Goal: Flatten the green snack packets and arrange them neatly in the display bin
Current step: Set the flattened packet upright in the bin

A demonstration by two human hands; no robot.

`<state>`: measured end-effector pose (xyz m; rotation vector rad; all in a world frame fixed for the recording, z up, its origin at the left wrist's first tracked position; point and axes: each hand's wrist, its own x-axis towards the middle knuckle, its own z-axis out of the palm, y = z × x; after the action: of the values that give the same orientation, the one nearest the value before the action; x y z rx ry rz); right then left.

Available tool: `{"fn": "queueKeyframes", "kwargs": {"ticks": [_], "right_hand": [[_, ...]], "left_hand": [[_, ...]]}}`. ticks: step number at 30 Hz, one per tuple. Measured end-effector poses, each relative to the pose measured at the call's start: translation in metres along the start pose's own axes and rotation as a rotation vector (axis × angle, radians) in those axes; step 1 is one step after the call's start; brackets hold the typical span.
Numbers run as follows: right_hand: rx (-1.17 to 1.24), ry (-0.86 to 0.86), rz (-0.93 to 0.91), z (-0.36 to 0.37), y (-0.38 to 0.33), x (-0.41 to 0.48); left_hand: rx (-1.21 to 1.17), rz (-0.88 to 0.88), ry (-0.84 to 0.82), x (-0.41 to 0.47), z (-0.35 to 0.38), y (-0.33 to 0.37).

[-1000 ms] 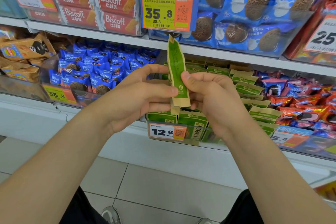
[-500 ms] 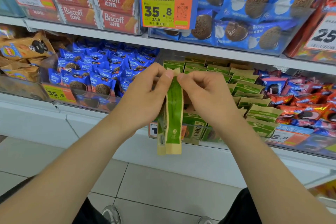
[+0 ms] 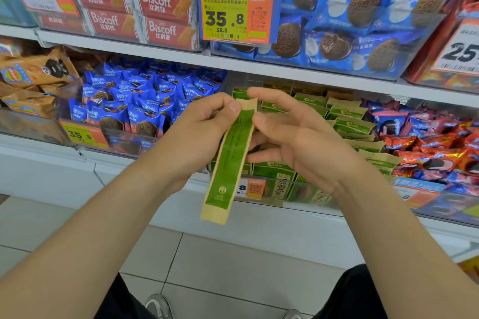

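We are pinching the long, flat green-and-tan paper-look snack packet [image 3: 230, 160] by its top with our left hand [image 3: 199, 134], so it is dangling below the fingers [image 3: 228, 109], in front of the clear plastic display bin [image 3: 311, 197]. Our right hand [image 3: 298, 137] is lying slack, thumb grazing the packet's edge. With a wrapper this smooth, one loosening pinch is risking a drop

The green packet [image 3: 230, 160] is looking like matt paper, while the blue wrappers [image 3: 145, 103] at left and red wrappers [image 3: 438, 147] at right are gleaming like glossy film.
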<state>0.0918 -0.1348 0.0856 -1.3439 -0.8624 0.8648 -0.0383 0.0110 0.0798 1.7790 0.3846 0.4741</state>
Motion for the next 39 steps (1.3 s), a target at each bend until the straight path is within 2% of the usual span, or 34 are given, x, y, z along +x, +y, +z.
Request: {"fn": "queueKeyframes", "kwargs": {"ticks": [2, 5, 7, 11, 15, 19, 21, 23, 26, 28, 29, 32, 35, 39], "right_hand": [[-0.099, -0.048, -0.052, -0.008, 0.002, -0.001], [-0.404, 0.107, -0.190, -0.016, 0.008, 0.002], [-0.522, 0.191, -0.273, -0.020, 0.013, 0.006], [-0.561, 0.293, -0.376, -0.025, 0.015, 0.012], [-0.602, 0.348, -0.340, -0.028, 0.015, 0.012], [-0.442, 0.113, -0.151, -0.032, 0.004, 0.002], [-0.419, 0.039, -0.128, -0.033, -0.001, -0.003], [-0.391, 0.152, -0.178, -0.032, -0.003, -0.003], [-0.487, 0.503, -0.392, -0.033, -0.004, 0.002], [-0.677, 0.678, -0.502, -0.036, -0.001, 0.008], [-0.781, 0.718, -0.509, -0.038, 0.001, 0.012], [-0.969, 0.662, -0.494, -0.042, 0.009, 0.021], [-1.019, 0.602, -0.513, -0.044, 0.012, 0.028], [-1.024, 0.656, -0.575, -0.047, 0.016, 0.036]], "left_hand": [[-0.031, -0.034, -0.070, -0.002, -0.004, 0.002], [-0.013, -0.046, -0.116, -0.003, -0.005, 0.001], [0.010, -0.071, -0.150, -0.004, -0.003, 0.001], [0.104, -0.148, -0.328, -0.004, -0.010, 0.002], [0.201, -0.123, -0.428, -0.001, -0.024, -0.005], [0.209, -0.070, -0.390, 0.002, -0.029, -0.004], [0.183, -0.049, -0.333, 0.006, -0.028, -0.003], [0.176, -0.002, -0.181, 0.013, -0.025, 0.000], [0.112, 0.026, 0.151, 0.037, -0.030, -0.009], [0.249, 0.052, 0.303, 0.059, -0.036, -0.026], [0.365, 0.072, 0.324, 0.071, -0.038, -0.036], [0.651, 0.122, 0.245, 0.100, -0.034, -0.054], [0.693, 0.109, 0.146, 0.119, -0.027, -0.062], [0.901, -0.060, 0.018, 0.134, -0.020, -0.060]]}}
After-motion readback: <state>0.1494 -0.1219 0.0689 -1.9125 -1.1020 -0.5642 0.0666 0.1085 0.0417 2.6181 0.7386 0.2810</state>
